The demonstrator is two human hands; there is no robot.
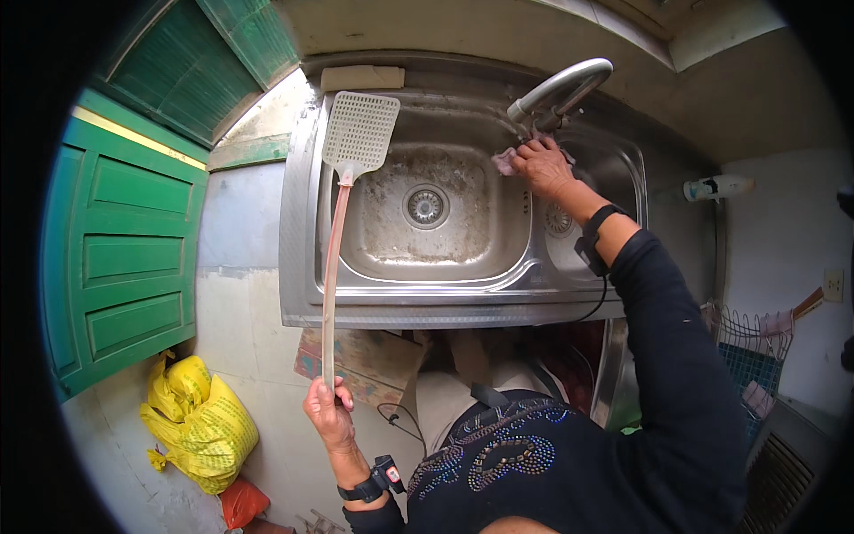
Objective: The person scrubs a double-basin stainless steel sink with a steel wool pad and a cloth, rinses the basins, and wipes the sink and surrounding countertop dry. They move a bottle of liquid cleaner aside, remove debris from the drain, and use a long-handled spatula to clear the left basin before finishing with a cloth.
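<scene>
My left hand (330, 410) grips the lower end of the handle of a plastic fly swatter (361, 130), whose white mesh head lies over the left rim of the stainless steel sink (427, 143). With fingers bent, my right hand (544, 163) is on a pinkish cloth (505, 162) at the divider between the two basins, just below the curved metal faucet (560, 83). The left basin is stained and has a strainer drain (425, 206). Part of the right basin is hidden behind my right forearm.
A folded beige cloth or pad (362, 78) lies at the sink's back left. Yellow plastic bags (207, 427) and a red bag (244, 502) rest on the floor by a green panelled door (137, 247). A wire rack (754, 334) stands at right, below a white bottle (719, 187).
</scene>
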